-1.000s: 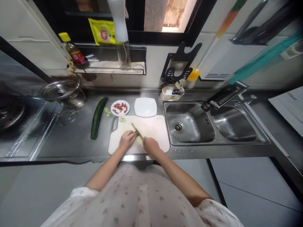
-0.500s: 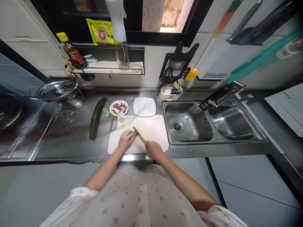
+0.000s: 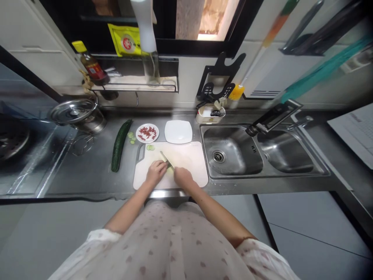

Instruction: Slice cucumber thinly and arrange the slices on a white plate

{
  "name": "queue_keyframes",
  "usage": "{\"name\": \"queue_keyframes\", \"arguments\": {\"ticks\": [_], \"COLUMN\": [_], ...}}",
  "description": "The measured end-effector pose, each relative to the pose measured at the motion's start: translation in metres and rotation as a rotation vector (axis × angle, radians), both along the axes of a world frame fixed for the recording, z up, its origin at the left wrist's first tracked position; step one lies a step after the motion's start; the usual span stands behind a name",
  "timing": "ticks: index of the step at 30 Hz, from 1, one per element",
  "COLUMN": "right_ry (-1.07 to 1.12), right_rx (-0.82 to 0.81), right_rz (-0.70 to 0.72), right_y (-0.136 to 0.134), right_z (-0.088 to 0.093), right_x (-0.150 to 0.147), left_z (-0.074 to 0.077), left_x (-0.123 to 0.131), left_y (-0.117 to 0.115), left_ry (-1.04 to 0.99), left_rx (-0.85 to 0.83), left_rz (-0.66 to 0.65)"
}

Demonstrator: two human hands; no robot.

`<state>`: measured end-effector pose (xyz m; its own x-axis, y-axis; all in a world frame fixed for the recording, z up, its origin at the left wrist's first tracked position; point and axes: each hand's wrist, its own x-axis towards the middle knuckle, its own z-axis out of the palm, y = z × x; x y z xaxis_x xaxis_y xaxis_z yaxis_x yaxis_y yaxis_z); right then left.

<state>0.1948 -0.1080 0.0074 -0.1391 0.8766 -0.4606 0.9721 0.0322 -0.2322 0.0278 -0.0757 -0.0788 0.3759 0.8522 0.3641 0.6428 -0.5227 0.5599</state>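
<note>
My right hand (image 3: 183, 178) is closed round the handle of a knife (image 3: 166, 158), its blade slanting up and left over the white cutting board (image 3: 192, 155). Beside the blade, my left hand (image 3: 156, 170) presses down on a piece of cucumber (image 3: 168, 165), mostly hidden by the fingers and the knife. Pale green cut cucumber (image 3: 170, 170) shows under the blade. A few thin cucumber slices (image 3: 150, 147) lie at the board's upper left. Left of the board rests a long dark green cucumber (image 3: 121, 146), with more slices (image 3: 131, 137) beside it.
Behind the board stand a plate of chopped red pieces (image 3: 140, 136) and a white square plate (image 3: 178, 131). A double sink (image 3: 233, 171) with a black faucet (image 3: 262, 120) is at right. A lidded steel pot (image 3: 90, 120) stands at left, below a wall rack (image 3: 134, 86) with bottles.
My right hand and the knife have shifted left and slightly up, and the blade's tip now reaches farther up and left. My left hand stays nearly in place on the cucumber.
</note>
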Motion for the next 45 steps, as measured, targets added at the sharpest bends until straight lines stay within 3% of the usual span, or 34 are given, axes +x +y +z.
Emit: {"name": "queue_keyframes", "arguments": {"ticks": [7,16,27,37,45], "right_ry": [-0.012,-0.023,-0.013,-0.023,-0.027], "right_rx": [0.0,-0.076,-0.077,-0.018,-0.059], "right_rz": [0.015,-0.035,-0.014,0.004,-0.01], "right_y": [0.004,-0.029,-0.014,-0.002,-0.019], "right_z": [-0.002,0.017,0.007,-0.003,0.003], "right_x": [-0.004,0.018,0.008,-0.002,0.01], "left_z": [0.002,0.001,-0.003,0.002,0.003], "left_x": [0.0,0.0,0.0,0.001,0.001], "left_y": [0.0,0.0,0.001,0.0,0.0], "left_ry": [-0.01,-0.007,-0.001,-0.024,-0.019], "left_rx": [0.016,0.004,0.02,0.023,0.02], "left_rz": [-0.01,0.002,0.004,-0.004,0.002]}}
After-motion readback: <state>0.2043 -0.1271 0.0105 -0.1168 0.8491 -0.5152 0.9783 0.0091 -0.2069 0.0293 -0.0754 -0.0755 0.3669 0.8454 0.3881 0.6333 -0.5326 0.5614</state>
